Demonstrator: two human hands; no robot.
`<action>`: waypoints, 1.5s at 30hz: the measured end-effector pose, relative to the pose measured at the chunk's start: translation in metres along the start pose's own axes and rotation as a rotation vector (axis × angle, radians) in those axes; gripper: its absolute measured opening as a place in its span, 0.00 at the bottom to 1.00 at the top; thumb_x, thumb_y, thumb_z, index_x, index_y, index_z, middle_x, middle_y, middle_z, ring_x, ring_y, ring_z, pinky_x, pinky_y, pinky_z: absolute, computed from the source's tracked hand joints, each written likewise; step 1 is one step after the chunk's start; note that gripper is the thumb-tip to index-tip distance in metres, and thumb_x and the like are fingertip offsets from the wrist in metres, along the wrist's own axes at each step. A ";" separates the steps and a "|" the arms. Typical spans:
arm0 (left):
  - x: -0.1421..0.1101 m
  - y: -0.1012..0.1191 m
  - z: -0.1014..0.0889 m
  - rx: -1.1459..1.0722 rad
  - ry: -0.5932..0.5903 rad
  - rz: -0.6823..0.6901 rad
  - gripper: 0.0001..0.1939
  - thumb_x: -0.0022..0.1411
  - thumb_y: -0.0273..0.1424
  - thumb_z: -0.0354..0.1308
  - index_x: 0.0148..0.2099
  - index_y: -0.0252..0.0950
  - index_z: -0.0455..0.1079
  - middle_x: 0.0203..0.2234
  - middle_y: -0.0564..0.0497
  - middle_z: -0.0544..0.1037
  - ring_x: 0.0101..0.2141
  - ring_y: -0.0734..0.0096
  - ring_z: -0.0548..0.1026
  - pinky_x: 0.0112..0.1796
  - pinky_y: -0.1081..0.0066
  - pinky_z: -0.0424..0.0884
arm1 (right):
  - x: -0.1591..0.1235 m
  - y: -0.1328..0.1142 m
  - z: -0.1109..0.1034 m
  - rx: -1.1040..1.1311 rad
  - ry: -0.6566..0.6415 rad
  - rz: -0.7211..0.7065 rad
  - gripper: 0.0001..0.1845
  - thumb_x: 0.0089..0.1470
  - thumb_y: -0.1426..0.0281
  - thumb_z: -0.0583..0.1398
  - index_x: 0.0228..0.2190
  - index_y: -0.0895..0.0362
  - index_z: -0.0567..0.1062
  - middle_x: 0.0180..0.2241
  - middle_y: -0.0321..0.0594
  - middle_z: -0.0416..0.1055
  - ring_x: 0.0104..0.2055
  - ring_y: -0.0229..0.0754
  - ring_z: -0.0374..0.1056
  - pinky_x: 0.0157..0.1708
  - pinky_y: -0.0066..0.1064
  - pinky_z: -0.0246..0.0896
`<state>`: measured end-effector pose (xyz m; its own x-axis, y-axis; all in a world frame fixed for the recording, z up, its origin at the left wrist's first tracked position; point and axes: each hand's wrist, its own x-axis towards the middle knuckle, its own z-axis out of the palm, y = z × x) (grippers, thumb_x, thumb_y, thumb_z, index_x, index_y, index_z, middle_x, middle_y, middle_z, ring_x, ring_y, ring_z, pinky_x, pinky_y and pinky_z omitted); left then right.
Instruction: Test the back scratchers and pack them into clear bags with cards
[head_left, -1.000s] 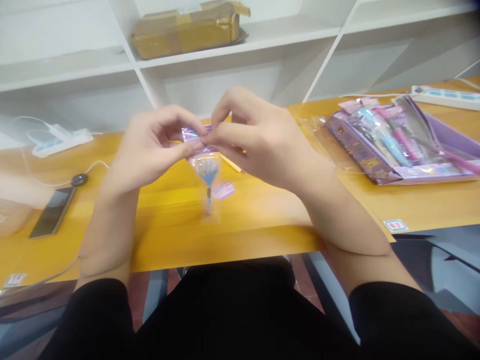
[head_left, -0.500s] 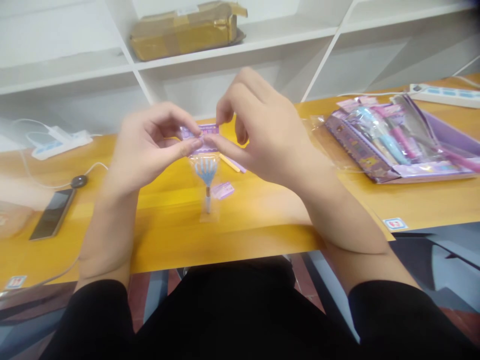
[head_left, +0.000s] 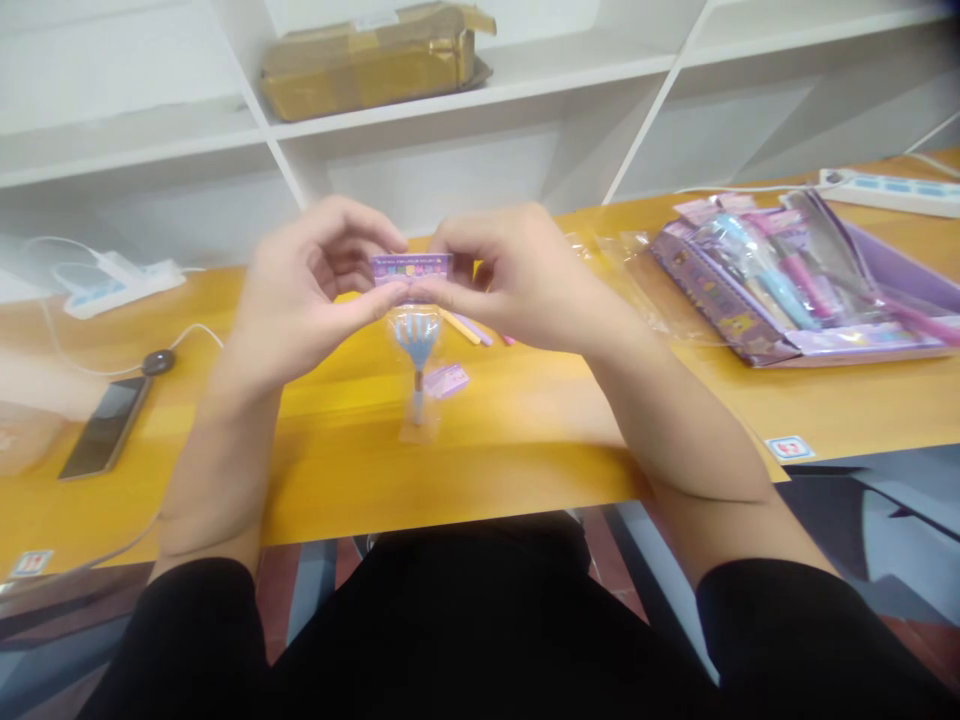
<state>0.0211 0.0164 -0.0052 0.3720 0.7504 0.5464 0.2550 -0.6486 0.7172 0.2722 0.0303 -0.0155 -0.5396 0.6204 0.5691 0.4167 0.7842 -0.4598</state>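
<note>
Bagged blue hand-shaped piece (head_left: 416,338) appears light, its film slippery; best held by the stiffer purple card (head_left: 411,270). Left hand (head_left: 289,290) and right hand (head_left: 536,285), part-closed, pinch that card.

Well back from the left grip (head_left: 292,290), the left sleeve (head_left: 195,630) is plain black and short, its curved hem near the elbow. Well back from the right grip (head_left: 517,280), the right sleeve (head_left: 780,620) matches. Between them, nearer the wearer, the clothing (head_left: 465,620) is solid black, its folds too dark to tell.
</note>
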 end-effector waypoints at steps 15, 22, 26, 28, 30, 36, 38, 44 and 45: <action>-0.001 0.005 -0.006 0.091 -0.032 0.004 0.20 0.63 0.44 0.83 0.50 0.43 0.82 0.46 0.50 0.85 0.41 0.67 0.82 0.45 0.61 0.83 | -0.003 -0.006 -0.006 -0.095 -0.042 -0.017 0.18 0.75 0.62 0.65 0.32 0.54 0.71 0.29 0.36 0.74 0.34 0.40 0.67 0.37 0.33 0.60; -0.004 0.011 -0.011 0.125 -0.023 -0.016 0.15 0.65 0.39 0.81 0.51 0.47 0.84 0.45 0.51 0.86 0.41 0.63 0.84 0.44 0.60 0.85 | -0.005 -0.008 -0.015 -0.087 -0.087 0.009 0.16 0.77 0.63 0.64 0.34 0.54 0.74 0.30 0.37 0.76 0.36 0.41 0.72 0.38 0.33 0.64; -0.002 0.011 -0.014 0.118 -0.064 0.008 0.16 0.65 0.36 0.81 0.52 0.45 0.84 0.46 0.49 0.87 0.40 0.64 0.84 0.44 0.60 0.85 | -0.006 -0.009 -0.019 -0.093 -0.104 0.009 0.14 0.77 0.61 0.64 0.37 0.54 0.76 0.30 0.37 0.77 0.37 0.42 0.74 0.39 0.34 0.65; -0.002 0.013 -0.015 0.134 -0.066 0.009 0.15 0.66 0.36 0.80 0.53 0.45 0.84 0.46 0.49 0.87 0.39 0.64 0.84 0.43 0.60 0.86 | -0.006 -0.009 -0.021 -0.097 -0.119 0.011 0.14 0.77 0.60 0.64 0.38 0.53 0.77 0.30 0.38 0.77 0.38 0.43 0.75 0.39 0.34 0.66; -0.003 0.015 -0.015 0.154 -0.060 -0.006 0.14 0.67 0.35 0.78 0.53 0.45 0.84 0.46 0.49 0.87 0.39 0.64 0.84 0.43 0.60 0.87 | -0.005 -0.009 -0.023 -0.097 -0.129 0.017 0.13 0.77 0.59 0.64 0.39 0.53 0.78 0.30 0.38 0.78 0.38 0.44 0.75 0.39 0.34 0.65; -0.004 0.016 -0.018 0.141 -0.079 -0.017 0.14 0.67 0.31 0.76 0.53 0.51 0.86 0.44 0.51 0.87 0.41 0.62 0.85 0.47 0.59 0.88 | -0.005 -0.006 -0.025 -0.077 -0.120 0.021 0.12 0.75 0.59 0.65 0.39 0.52 0.79 0.32 0.39 0.79 0.38 0.44 0.73 0.36 0.34 0.63; -0.004 0.012 -0.019 0.104 -0.093 -0.013 0.14 0.66 0.32 0.76 0.52 0.52 0.86 0.43 0.51 0.86 0.42 0.59 0.86 0.48 0.57 0.88 | -0.005 -0.004 -0.025 -0.068 -0.121 0.014 0.11 0.75 0.61 0.65 0.38 0.52 0.78 0.32 0.38 0.79 0.37 0.43 0.72 0.36 0.35 0.62; -0.005 0.006 -0.018 0.142 -0.076 -0.021 0.13 0.66 0.31 0.75 0.53 0.47 0.85 0.42 0.53 0.86 0.39 0.64 0.83 0.42 0.60 0.83 | -0.005 -0.003 -0.022 -0.030 -0.114 -0.002 0.12 0.75 0.60 0.65 0.38 0.53 0.76 0.33 0.38 0.77 0.36 0.42 0.71 0.37 0.34 0.62; -0.006 0.006 -0.017 0.161 -0.066 -0.022 0.12 0.67 0.32 0.75 0.52 0.47 0.85 0.42 0.53 0.86 0.38 0.65 0.82 0.41 0.60 0.82 | -0.005 -0.003 -0.021 -0.027 -0.108 -0.003 0.13 0.75 0.59 0.65 0.38 0.53 0.76 0.32 0.38 0.77 0.36 0.42 0.71 0.37 0.34 0.62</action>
<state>0.0057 0.0100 0.0033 0.4212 0.7579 0.4983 0.4009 -0.6483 0.6473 0.2885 0.0251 -0.0026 -0.6162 0.6143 0.4929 0.4339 0.7870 -0.4385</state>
